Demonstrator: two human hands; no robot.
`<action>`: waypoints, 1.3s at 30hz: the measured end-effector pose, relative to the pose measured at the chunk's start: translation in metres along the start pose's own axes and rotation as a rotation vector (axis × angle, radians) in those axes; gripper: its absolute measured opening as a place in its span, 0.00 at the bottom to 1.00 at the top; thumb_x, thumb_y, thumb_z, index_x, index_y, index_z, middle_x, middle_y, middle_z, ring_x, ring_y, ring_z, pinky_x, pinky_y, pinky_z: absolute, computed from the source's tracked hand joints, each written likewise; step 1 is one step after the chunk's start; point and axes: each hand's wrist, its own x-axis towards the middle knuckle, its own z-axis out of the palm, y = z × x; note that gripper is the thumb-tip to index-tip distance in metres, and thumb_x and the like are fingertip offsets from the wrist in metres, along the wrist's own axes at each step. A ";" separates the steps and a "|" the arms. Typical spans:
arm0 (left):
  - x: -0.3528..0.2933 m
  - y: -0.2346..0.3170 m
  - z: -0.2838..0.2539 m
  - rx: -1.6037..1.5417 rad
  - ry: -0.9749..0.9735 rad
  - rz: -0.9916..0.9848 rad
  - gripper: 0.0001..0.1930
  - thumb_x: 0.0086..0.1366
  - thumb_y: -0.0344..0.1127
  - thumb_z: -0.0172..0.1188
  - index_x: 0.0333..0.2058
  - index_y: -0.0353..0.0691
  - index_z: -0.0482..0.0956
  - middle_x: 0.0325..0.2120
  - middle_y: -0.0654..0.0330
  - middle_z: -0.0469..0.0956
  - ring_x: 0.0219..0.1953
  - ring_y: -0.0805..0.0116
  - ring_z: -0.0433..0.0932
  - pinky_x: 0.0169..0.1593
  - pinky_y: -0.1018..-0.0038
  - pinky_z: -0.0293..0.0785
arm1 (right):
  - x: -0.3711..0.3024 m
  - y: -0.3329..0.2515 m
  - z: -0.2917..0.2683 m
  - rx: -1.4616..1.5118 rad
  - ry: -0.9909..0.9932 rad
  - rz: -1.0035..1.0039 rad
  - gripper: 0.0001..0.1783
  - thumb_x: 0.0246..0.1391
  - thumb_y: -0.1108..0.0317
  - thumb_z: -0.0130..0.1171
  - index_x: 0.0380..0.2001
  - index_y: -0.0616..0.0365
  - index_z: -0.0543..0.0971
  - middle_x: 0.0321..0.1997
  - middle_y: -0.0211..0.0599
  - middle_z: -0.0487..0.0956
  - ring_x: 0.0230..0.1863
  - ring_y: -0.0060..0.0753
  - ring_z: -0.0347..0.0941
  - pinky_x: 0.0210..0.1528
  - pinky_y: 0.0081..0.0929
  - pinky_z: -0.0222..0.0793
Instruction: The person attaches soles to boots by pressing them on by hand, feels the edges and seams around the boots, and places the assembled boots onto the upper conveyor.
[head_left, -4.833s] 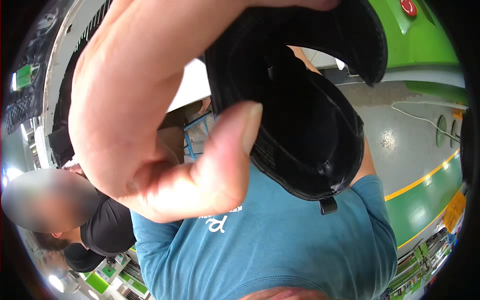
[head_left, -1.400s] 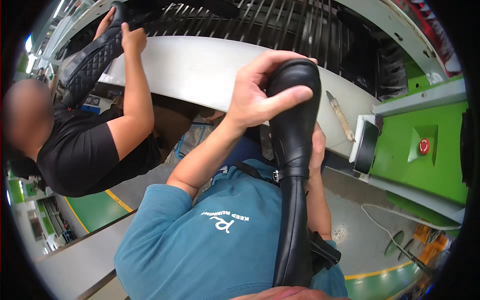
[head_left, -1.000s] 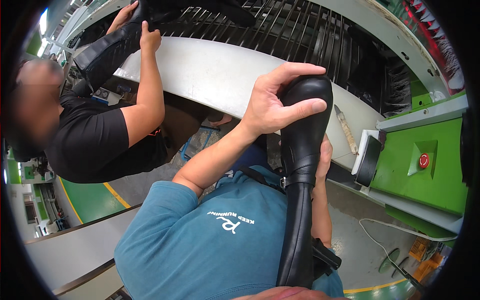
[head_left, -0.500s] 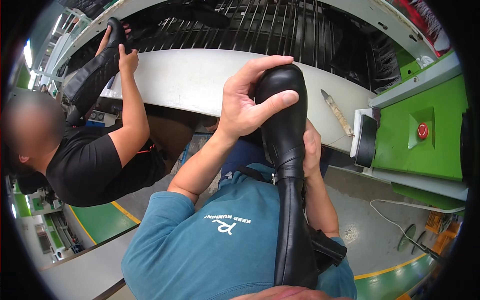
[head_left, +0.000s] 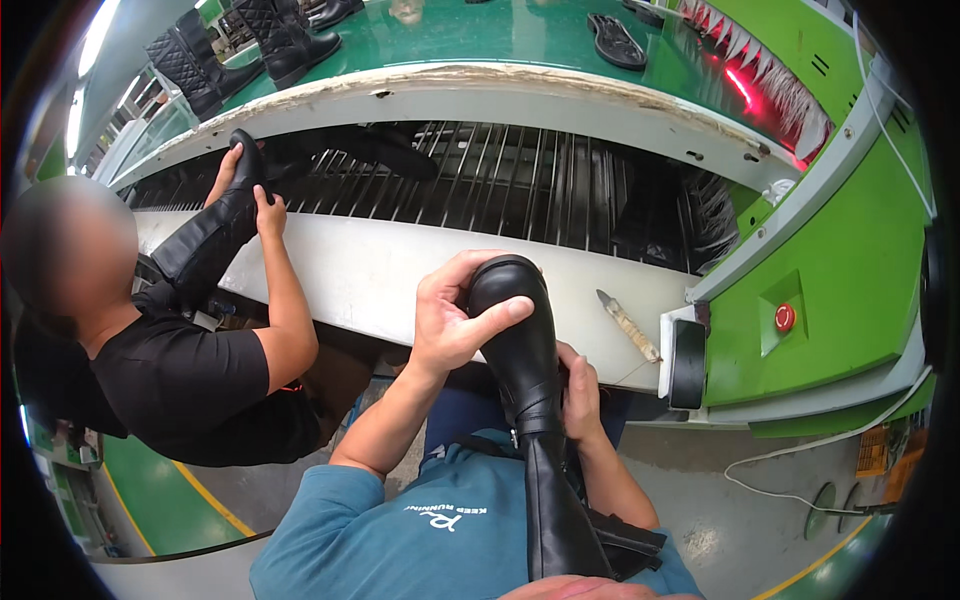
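Note:
A tall black leather boot (head_left: 527, 355) lies along my body, toe pointing away and shaft running down over my chest. My left hand (head_left: 447, 318) is closed around its toe, the thumb across the upper and the fingers over the far side. At the right side of the foot, near the ankle, my right hand (head_left: 580, 395) is closed against the boot, partly hidden behind it. A strap with a small buckle crosses the ankle. A knife (head_left: 628, 325) with a wrapped handle rests on the white worktop (head_left: 400, 255) right of the toe.
On the left a co-worker (head_left: 200, 370) holds another black boot (head_left: 215, 235). Metal rollers (head_left: 500, 185) run behind the worktop. Above them, a green conveyor belt (head_left: 480, 40) carries boots and a sole (head_left: 617, 42). A green machine (head_left: 820, 270) with a red button stands at right.
My view has tilted up, bringing the green belt into sight; the boot and my hands appear lower. Both hands keep hold of the boot.

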 end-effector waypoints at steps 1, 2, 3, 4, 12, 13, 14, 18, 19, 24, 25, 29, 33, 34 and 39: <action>-0.001 0.003 -0.003 -0.050 0.037 0.008 0.21 0.64 0.28 0.79 0.55 0.30 0.84 0.45 0.52 0.90 0.47 0.67 0.89 0.55 0.69 0.85 | -0.008 0.016 -0.012 -0.016 -0.029 -0.051 0.31 0.85 0.54 0.41 0.69 0.73 0.75 0.54 0.51 0.87 0.58 0.40 0.83 0.65 0.34 0.75; 0.000 0.006 -0.005 -0.050 0.038 0.011 0.21 0.64 0.28 0.79 0.55 0.30 0.84 0.45 0.52 0.90 0.47 0.67 0.89 0.55 0.69 0.85 | -0.018 0.030 -0.011 -0.017 -0.030 -0.054 0.31 0.85 0.54 0.41 0.69 0.73 0.75 0.54 0.51 0.87 0.58 0.40 0.83 0.65 0.34 0.75; 0.001 0.008 -0.007 -0.062 0.069 0.031 0.21 0.65 0.28 0.78 0.55 0.29 0.84 0.46 0.51 0.90 0.47 0.67 0.89 0.56 0.68 0.85 | -0.029 0.044 -0.011 -0.112 0.069 -0.066 0.28 0.83 0.58 0.46 0.72 0.71 0.72 0.58 0.50 0.85 0.60 0.40 0.82 0.66 0.35 0.74; 0.002 0.008 -0.009 -0.073 0.102 0.048 0.21 0.66 0.27 0.78 0.55 0.29 0.84 0.46 0.51 0.90 0.47 0.66 0.89 0.57 0.68 0.85 | -0.038 0.053 -0.010 -0.207 0.167 -0.075 0.27 0.82 0.63 0.50 0.74 0.69 0.69 0.61 0.49 0.84 0.61 0.40 0.81 0.68 0.36 0.74; 0.008 -0.011 -0.008 -0.159 0.145 0.115 0.26 0.68 0.37 0.75 0.57 0.24 0.79 0.52 0.38 0.87 0.53 0.53 0.89 0.62 0.58 0.84 | -0.012 0.043 0.004 -0.324 0.290 -0.177 0.48 0.57 0.71 0.81 0.76 0.67 0.66 0.66 0.52 0.76 0.67 0.41 0.76 0.75 0.38 0.69; 0.006 -0.016 -0.012 -0.187 0.149 0.109 0.28 0.67 0.38 0.76 0.57 0.26 0.77 0.55 0.34 0.85 0.55 0.51 0.88 0.64 0.57 0.84 | -0.001 0.029 -0.004 -0.439 0.253 -0.294 0.40 0.62 0.75 0.75 0.74 0.67 0.70 0.66 0.49 0.77 0.67 0.40 0.76 0.74 0.37 0.69; 0.004 -0.012 -0.017 -0.228 0.117 0.081 0.28 0.66 0.35 0.77 0.57 0.29 0.72 0.56 0.31 0.84 0.56 0.49 0.88 0.65 0.56 0.83 | 0.007 0.019 -0.008 -0.481 0.277 -0.350 0.35 0.60 0.75 0.71 0.70 0.69 0.76 0.63 0.52 0.80 0.65 0.47 0.77 0.72 0.37 0.69; -0.004 0.018 -0.051 -0.040 -0.105 -0.222 0.31 0.61 0.24 0.82 0.57 0.34 0.71 0.51 0.43 0.88 0.53 0.62 0.89 0.59 0.66 0.86 | 0.021 -0.013 -0.060 -0.695 0.115 -0.561 0.30 0.58 0.77 0.70 0.65 0.60 0.83 0.63 0.50 0.81 0.63 0.47 0.79 0.71 0.38 0.72; -0.009 0.023 -0.051 0.016 -0.120 -0.266 0.33 0.59 0.26 0.84 0.59 0.32 0.73 0.51 0.46 0.88 0.53 0.63 0.89 0.59 0.67 0.85 | 0.024 -0.019 -0.062 -0.696 0.075 -0.590 0.30 0.58 0.76 0.70 0.65 0.60 0.83 0.62 0.49 0.81 0.63 0.47 0.80 0.70 0.39 0.73; -0.026 0.019 -0.052 0.181 -0.177 -0.145 0.38 0.55 0.29 0.87 0.64 0.30 0.80 0.52 0.51 0.89 0.55 0.64 0.89 0.62 0.68 0.84 | 0.022 -0.038 -0.065 -0.743 -0.009 -0.640 0.32 0.55 0.73 0.73 0.65 0.56 0.84 0.62 0.48 0.81 0.63 0.48 0.80 0.69 0.41 0.74; -0.028 0.017 -0.050 0.121 -0.161 -0.149 0.38 0.55 0.30 0.87 0.64 0.30 0.82 0.54 0.51 0.89 0.56 0.63 0.88 0.63 0.67 0.84 | 0.022 -0.037 -0.067 -0.751 -0.021 -0.639 0.32 0.54 0.73 0.73 0.65 0.55 0.84 0.62 0.48 0.81 0.62 0.48 0.80 0.69 0.41 0.74; -0.035 0.010 -0.056 0.058 -0.176 -0.159 0.39 0.55 0.30 0.86 0.65 0.29 0.81 0.60 0.47 0.86 0.59 0.60 0.87 0.65 0.65 0.83 | 0.021 -0.039 -0.062 -0.722 -0.023 -0.619 0.31 0.54 0.73 0.72 0.65 0.55 0.84 0.62 0.48 0.82 0.62 0.47 0.80 0.69 0.41 0.74; -0.038 0.013 -0.052 0.004 -0.141 -0.199 0.39 0.56 0.29 0.86 0.67 0.32 0.80 0.60 0.47 0.86 0.60 0.60 0.87 0.66 0.65 0.83 | 0.024 -0.039 -0.063 -0.736 -0.049 -0.601 0.30 0.56 0.75 0.70 0.64 0.55 0.85 0.62 0.48 0.82 0.62 0.46 0.80 0.69 0.39 0.74; -0.039 0.017 -0.048 -0.035 -0.101 -0.203 0.39 0.57 0.30 0.85 0.67 0.33 0.80 0.59 0.47 0.86 0.59 0.61 0.87 0.65 0.66 0.83 | 0.025 -0.039 -0.062 -0.725 -0.059 -0.592 0.30 0.56 0.76 0.69 0.64 0.55 0.85 0.62 0.48 0.82 0.62 0.46 0.81 0.69 0.39 0.74; -0.043 0.007 -0.057 0.106 -0.122 -0.095 0.35 0.60 0.31 0.84 0.66 0.37 0.82 0.57 0.50 0.88 0.56 0.64 0.88 0.62 0.68 0.83 | 0.026 -0.038 -0.061 -0.706 -0.071 -0.557 0.30 0.56 0.76 0.68 0.64 0.56 0.85 0.62 0.47 0.82 0.63 0.46 0.81 0.70 0.38 0.74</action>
